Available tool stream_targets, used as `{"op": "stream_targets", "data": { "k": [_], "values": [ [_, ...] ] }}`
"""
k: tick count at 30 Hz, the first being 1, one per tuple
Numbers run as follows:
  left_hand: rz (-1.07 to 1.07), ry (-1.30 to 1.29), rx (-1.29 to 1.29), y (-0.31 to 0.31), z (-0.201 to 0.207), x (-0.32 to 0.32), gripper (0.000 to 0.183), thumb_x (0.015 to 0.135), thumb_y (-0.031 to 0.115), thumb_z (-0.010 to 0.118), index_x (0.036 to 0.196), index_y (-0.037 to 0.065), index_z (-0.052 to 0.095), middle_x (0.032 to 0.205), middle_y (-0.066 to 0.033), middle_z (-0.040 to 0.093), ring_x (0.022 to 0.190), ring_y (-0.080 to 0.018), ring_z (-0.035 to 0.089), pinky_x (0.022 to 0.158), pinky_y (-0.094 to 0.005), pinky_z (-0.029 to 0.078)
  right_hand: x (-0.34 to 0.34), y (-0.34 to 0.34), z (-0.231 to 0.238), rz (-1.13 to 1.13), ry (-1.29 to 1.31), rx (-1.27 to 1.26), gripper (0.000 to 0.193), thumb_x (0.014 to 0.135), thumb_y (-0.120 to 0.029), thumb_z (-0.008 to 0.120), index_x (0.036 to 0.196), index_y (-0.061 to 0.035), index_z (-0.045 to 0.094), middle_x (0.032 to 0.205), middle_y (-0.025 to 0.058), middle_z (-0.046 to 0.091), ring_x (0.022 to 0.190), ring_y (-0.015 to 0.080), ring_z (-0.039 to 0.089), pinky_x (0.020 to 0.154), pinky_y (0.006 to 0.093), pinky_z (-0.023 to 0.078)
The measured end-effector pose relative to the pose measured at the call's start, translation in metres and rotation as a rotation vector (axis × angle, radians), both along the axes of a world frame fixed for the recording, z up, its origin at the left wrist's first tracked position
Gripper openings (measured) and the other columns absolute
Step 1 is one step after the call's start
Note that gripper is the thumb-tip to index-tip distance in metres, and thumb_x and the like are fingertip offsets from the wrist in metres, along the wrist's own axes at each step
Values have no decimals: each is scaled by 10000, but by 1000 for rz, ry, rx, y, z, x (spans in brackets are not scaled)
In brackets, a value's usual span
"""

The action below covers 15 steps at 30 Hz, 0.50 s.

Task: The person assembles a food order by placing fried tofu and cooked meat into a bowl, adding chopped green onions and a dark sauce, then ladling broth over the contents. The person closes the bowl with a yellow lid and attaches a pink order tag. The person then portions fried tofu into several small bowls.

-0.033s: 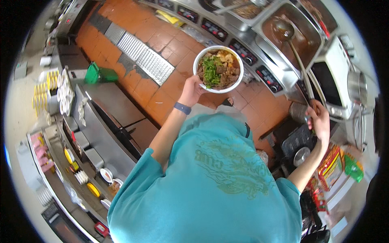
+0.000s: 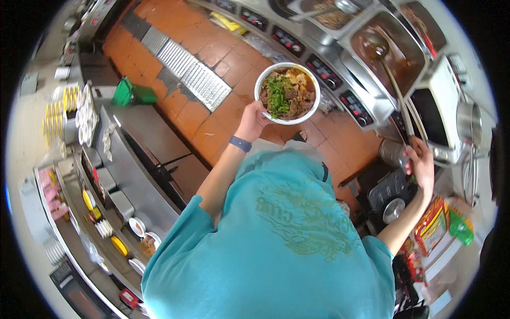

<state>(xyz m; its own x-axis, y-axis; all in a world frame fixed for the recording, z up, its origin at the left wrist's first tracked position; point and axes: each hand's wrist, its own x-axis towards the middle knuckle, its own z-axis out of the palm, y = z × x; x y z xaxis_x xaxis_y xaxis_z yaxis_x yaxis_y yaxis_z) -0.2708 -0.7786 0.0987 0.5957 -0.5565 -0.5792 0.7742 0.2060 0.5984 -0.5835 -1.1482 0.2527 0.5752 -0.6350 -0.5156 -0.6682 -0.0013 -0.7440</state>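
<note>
My left hand (image 2: pixel 253 121) grips the near-left rim of a white-rimmed bowl (image 2: pixel 317 101), holding it level in front of me above the floor. Sliced brown meat (image 2: pixel 302 103) and chopped green herbs (image 2: pixel 278 94) fill the bowl, with some reddish-orange broth at the far edge. Out to the right, my right hand (image 2: pixel 419 165) is closed around the end of a long-handled ladle (image 2: pixel 399 90). The ladle's head rests in brown broth inside a square metal pan (image 2: pixel 366 74). Bowl and ladle are well apart.
Control panels (image 2: pixel 357 108) line the counter front beyond the bowl. A white microwave (image 2: pixel 434 106) and a metal pot (image 2: pixel 468 121) stand right of the ladle handle. At left are a steel counter (image 2: pixel 143 183) and a green bin (image 2: pixel 130 94). A metal floor grate (image 2: pixel 199 80) crosses the tiles.
The surroundings have shifted slightly in view. Both hands keep their holds, and the ladle's head stays in the broth.
</note>
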Motion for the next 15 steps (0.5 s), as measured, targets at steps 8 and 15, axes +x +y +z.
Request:
{"op": "stream_targets", "data": {
  "k": [8, 15],
  "values": [
    [264, -23, -50, 106, -15, 22, 313, 836, 88, 496, 1139, 31, 549, 1054, -95, 659, 896, -237, 668, 803, -437, 592, -1, -30, 6, 286, 232, -868, 430, 962, -213, 662, 1333, -5, 597, 1237, 155, 667, 1098, 200, 634, 989, 336, 483],
    [444, -53, -33, 219, -16, 42, 382, 818, 74, 493, 1191, 24, 554, 970, -65, 632, 882, -221, 652, 758, -436, 604, 206, 144, -47, 512, -238, -382, 189, 976, -187, 658, 1092, -47, 708, 942, 28, 700, 837, 97, 609, 750, 250, 498]
  ]
}}
